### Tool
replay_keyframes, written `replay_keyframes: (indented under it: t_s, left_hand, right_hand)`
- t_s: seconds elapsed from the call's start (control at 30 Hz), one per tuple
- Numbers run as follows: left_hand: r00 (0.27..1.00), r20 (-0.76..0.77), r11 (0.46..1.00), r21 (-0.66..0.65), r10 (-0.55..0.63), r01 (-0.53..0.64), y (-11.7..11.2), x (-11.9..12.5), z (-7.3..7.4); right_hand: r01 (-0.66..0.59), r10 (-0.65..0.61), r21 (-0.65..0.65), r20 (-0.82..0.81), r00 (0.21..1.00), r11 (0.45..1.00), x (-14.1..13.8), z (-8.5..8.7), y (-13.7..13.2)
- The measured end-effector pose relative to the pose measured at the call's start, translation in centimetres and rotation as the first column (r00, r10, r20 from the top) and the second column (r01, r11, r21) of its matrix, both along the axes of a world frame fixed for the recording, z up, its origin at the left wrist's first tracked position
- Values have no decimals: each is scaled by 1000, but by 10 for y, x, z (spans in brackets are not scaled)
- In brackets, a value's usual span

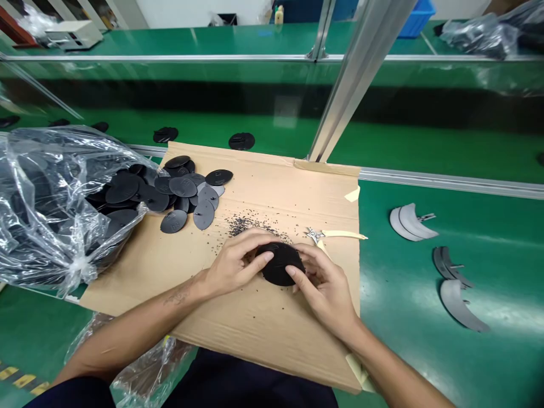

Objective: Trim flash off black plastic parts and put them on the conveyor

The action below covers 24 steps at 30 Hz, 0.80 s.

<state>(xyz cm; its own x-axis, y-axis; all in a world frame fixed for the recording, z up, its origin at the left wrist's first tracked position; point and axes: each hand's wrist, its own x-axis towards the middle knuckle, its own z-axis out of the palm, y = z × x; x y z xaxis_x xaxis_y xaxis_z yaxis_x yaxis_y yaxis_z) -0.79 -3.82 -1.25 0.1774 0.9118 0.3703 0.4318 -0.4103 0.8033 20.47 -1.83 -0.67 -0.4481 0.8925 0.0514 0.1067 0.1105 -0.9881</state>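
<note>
"Dark clothing sits nearest; beyond it, the green counter carries a cardboard sheet. What is held over that sheet?"

"Left hand and right hand both have fingers gripping the edges of one black disc"

"How might it handle?"

"Probably light, stiff, perhaps slippery; best pinched at the rim, clear of the loose black specks"

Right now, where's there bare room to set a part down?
Far cardboard, between the disc pile and yellow tape, beyond the pliers. Green table strip between cardboard and grey curved parts. Crowded: left, bag and pile; middle, left hand, right hand, held disc, black crumbs.
</note>
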Motion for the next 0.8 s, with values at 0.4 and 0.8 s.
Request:
replay_keyframes:
  t_s: [0.4, 0.8]
  left_hand:
    - [996, 43, 989, 130, -72, 66, -6, 6, 2]
    - [980, 88, 973, 163, -177, 161, -2, 3, 9]
  right_hand:
    - [-90, 3, 515, 167, 986, 852, 2, 2, 2]
    - [-144, 43, 687, 162, 986, 713, 6, -4, 4]
